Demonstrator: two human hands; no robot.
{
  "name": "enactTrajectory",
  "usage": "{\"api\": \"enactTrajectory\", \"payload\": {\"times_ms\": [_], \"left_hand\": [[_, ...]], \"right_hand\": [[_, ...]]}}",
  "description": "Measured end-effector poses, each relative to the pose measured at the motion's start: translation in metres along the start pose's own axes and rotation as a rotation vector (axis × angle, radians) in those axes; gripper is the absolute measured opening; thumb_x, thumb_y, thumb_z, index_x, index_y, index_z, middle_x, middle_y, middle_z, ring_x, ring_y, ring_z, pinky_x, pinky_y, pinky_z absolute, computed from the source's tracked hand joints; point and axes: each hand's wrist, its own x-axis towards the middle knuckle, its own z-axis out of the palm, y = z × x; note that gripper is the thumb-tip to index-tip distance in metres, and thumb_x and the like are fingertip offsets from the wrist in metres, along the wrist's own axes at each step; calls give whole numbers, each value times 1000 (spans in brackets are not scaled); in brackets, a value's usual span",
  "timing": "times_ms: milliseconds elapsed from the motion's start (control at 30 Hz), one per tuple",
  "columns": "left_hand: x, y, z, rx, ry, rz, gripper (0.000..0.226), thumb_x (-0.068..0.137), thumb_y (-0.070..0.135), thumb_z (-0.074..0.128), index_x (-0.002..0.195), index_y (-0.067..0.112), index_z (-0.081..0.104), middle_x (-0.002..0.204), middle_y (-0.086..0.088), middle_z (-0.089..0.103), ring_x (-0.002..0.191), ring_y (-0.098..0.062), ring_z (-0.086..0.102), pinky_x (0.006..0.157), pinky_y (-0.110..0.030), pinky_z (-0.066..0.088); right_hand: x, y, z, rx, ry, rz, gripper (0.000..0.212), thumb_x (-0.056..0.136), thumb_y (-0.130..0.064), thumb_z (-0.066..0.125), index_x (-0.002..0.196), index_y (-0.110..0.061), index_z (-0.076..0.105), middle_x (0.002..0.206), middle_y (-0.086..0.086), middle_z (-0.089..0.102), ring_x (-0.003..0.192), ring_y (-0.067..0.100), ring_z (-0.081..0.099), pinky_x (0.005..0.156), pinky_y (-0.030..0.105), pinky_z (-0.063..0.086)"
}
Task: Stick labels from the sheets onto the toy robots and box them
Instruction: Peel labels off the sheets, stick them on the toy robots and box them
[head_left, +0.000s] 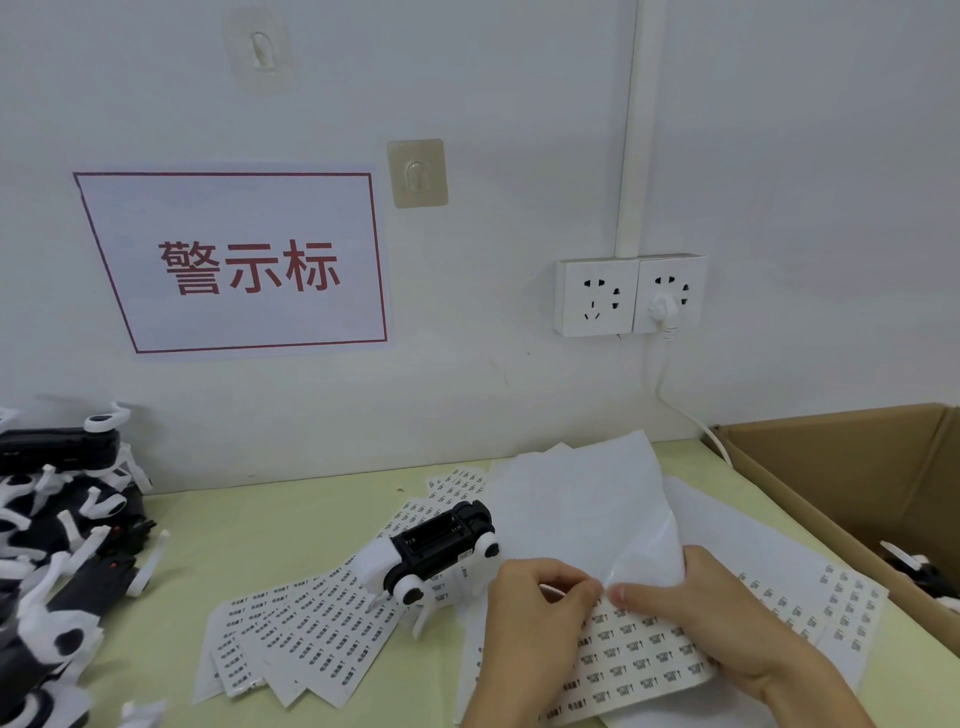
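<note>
Hiding label sheet (641, 662), hands' fingertips blurred

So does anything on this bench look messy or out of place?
Mostly the label sheets: they lie fanned and overlapping crookedly, with one toy robot resting on its back across them. The heap of robots at left is jumbled.

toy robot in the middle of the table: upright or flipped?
Flipped. The toy robot lies belly-up on the label sheets, its open battery compartment facing up and its white legs splayed outward.
</note>
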Motion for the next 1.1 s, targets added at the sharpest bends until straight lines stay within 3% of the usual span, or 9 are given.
{"api": "enactTrajectory", "payload": {"times_ms": [133,400,600,700,800,867,900,1000,1100], "left_hand": [[2,1,0,26,12,1,20,88,19,72,69,23,77,60,6,69,54,-3,62,54,-12,45],[5,-3,5,273,12,146,17,96,24,59,80,27,62,76,9,64,63,6,56,60,-9,43],[8,-3,1,43,281,105,17,99,20,59,83,20,65,78,5,67,72,1,62,65,-11,47],[9,-5,3,-86,313,63,18,98,19,60,82,17,67,75,-1,70,75,-12,67,71,-26,57],[8,-5,7,-148,359,72,18,98,19,60,81,19,67,74,0,69,71,-10,67,71,-28,58],[6,-4,10,-105,423,160,18,98,18,60,81,22,65,78,3,66,74,-8,64,68,-21,54],[6,-3,12,-48,466,234,19,97,16,62,80,23,63,80,5,64,77,-8,62,66,-17,50],[3,-6,12,207,596,506,22,89,3,70,77,20,60,82,10,55,67,-10,56,63,-18,45],[4,-9,7,459,661,684,17,81,-1,76,76,10,65,78,4,57,57,-11,54,53,-21,44]], "right_hand": [[-2,-2,1,7,-12,-4,41,65,-22,87,102,-8,75,94,8,79,91,23,75,94,48,55],[-1,-1,0,17,-6,16,26,77,-11,83,102,-8,76,95,10,78,92,26,75,95,50,54],[1,1,-7,136,22,92,38,76,-15,82,110,-3,70,97,15,77,90,31,75,91,49,56],[-2,-4,-16,191,46,165,49,73,-37,79,108,-5,71,99,16,77,90,34,75,86,46,57],[-5,-8,-29,-72,270,149,43,84,-53,69,106,-16,72,99,2,76,94,25,70,82,39,53],[-4,-11,-37,-324,564,7,27,92,-45,65,98,-21,74,89,-2,71,85,17,64,79,39,52],[-4,-16,-37,-324,618,-72,24,93,-39,63,87,-20,77,80,0,72,75,13,63,71,36,53],[-6,-39,-9,-127,278,-96,31,94,-31,60,73,-21,81,62,-5,68,48,8,51,49,21,39],[-5,-50,29,-103,-17,-38,32,93,-26,59,69,-19,79,61,-6,59,49,9,42,46,19,33]]}}
